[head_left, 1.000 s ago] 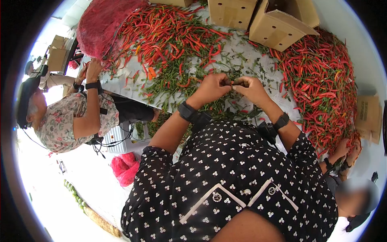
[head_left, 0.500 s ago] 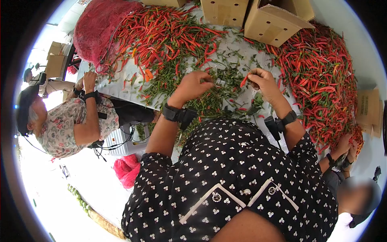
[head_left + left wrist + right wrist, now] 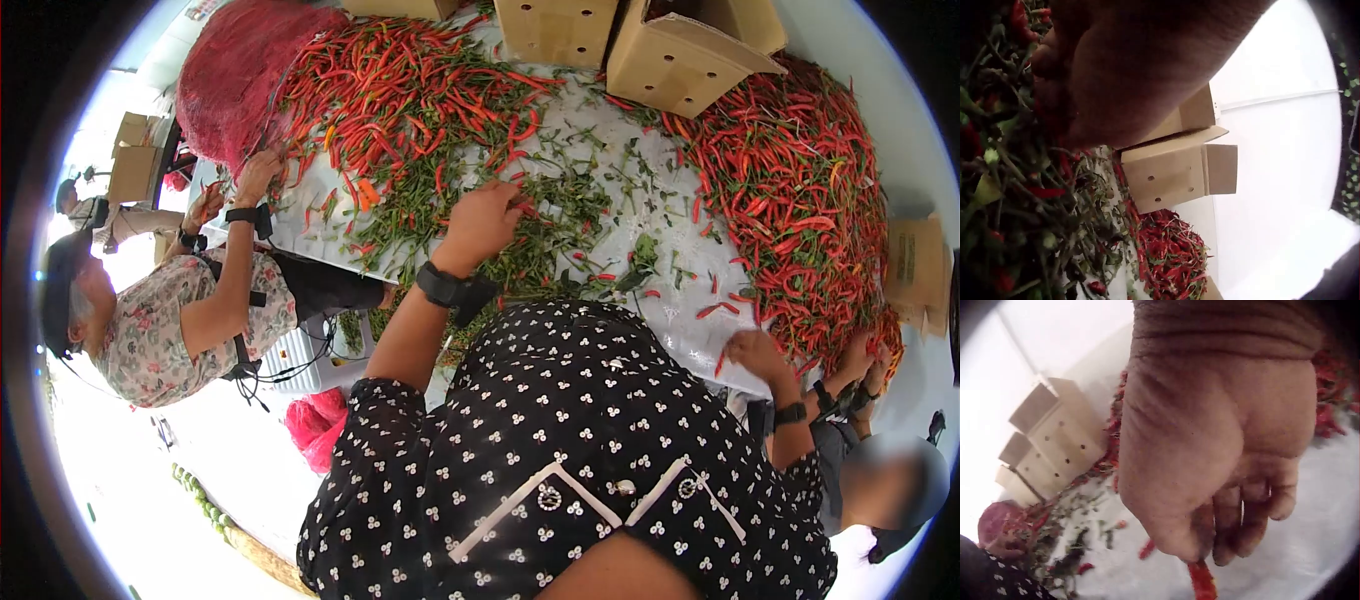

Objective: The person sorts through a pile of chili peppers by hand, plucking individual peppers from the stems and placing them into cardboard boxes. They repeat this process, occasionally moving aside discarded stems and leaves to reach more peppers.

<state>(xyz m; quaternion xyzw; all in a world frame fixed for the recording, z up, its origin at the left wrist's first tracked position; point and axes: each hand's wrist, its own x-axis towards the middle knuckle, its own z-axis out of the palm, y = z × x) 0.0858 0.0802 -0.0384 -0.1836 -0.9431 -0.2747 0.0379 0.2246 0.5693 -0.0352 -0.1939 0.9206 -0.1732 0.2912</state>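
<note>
My left hand (image 3: 484, 226) reaches into the heap of green chili stems and leaves (image 3: 555, 235), palm down. Its fingertips are lost among the stems in the left wrist view, beside a few red bits, so I cannot tell what they hold. Low at the right edge of the table, my right hand (image 3: 757, 357) pinches a red chili (image 3: 1202, 581) between thumb and fingers, and the chili points downward. Several loose red chilies (image 3: 717, 308) lie on the pale table cover (image 3: 690, 345) just beyond that hand.
A big pile of red chilies (image 3: 800, 210) covers the right side; another red chili heap (image 3: 390, 100) lies far left beside a red mesh sack (image 3: 245, 75). Cardboard boxes (image 3: 690, 65) stand at the back. One person (image 3: 190, 310) works at the left, another's hands (image 3: 865, 360) at the right.
My right hand has gone from the middle to the table's right edge, carrying a red chili. My left hand parted from it and now reaches into the stems.
</note>
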